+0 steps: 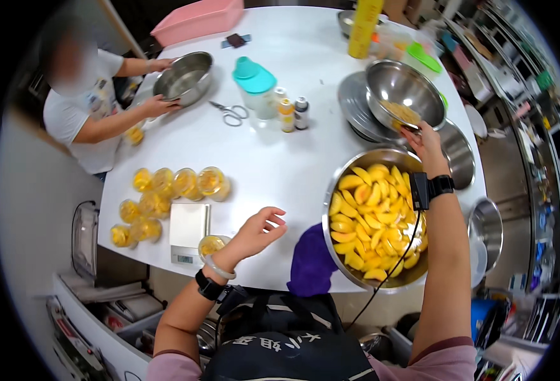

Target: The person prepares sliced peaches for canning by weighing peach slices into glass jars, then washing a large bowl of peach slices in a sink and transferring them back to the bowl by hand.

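Observation:
At the far right, my right hand [428,147] grips the near rim of a tilted steel mixing bowl [427,89], which has some small yellowish-brown bits in its bottom. Just below that hand stands a large steel basin [332,247] full of yellow peach slices [376,222]. My left hand [256,233] hovers over the table, empty, its fingers apart and slightly bent. Beside its wrist is a jar [211,244] with yellow contents, partly hidden by my arm. A kitchen scale [189,225] with nothing on its plate sits left of that jar.
Several filled jars [156,204] cluster on the left. A co-worker [92,101] holds a steel pot [184,79]. Scissors [230,114], a teal-lidded pitcher [256,86] and small bottles [286,114] stand mid-table. A purple cloth [315,263] hangs over the front edge; steel bowls [459,152] line the right.

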Demonstrator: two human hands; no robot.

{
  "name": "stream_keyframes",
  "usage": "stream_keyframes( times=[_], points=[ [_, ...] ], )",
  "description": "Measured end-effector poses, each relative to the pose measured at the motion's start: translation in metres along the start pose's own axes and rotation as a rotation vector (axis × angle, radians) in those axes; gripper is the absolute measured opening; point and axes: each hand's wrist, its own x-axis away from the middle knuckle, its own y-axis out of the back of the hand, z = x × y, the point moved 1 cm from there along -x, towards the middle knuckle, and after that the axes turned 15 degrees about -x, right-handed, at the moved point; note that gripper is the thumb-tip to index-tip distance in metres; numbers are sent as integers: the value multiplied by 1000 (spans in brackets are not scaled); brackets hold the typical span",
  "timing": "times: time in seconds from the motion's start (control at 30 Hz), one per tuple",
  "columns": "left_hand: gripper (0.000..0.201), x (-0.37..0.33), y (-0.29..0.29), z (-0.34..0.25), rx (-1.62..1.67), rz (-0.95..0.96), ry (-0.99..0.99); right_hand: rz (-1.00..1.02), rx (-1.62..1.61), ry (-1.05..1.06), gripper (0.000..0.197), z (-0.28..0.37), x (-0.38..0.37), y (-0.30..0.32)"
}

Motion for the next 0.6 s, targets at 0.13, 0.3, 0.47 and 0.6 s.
stream_keyframes(
  times=[0.13,0.3,0.47,0.6],
  points=[
    [46,-4,-2,2,-42,-13,9,93,17,-63,55,-21,-6,-10],
    [54,-41,-34,9,4,13,-55,178,325,-213,80,-23,58,-5],
    [60,-64,-74,15,25,58,-81,130,705,108,44,-25,111,89],
    [53,-67,-77,-9,130,101,-88,-106,1033,610,41,-20,140,210]
  ],
)
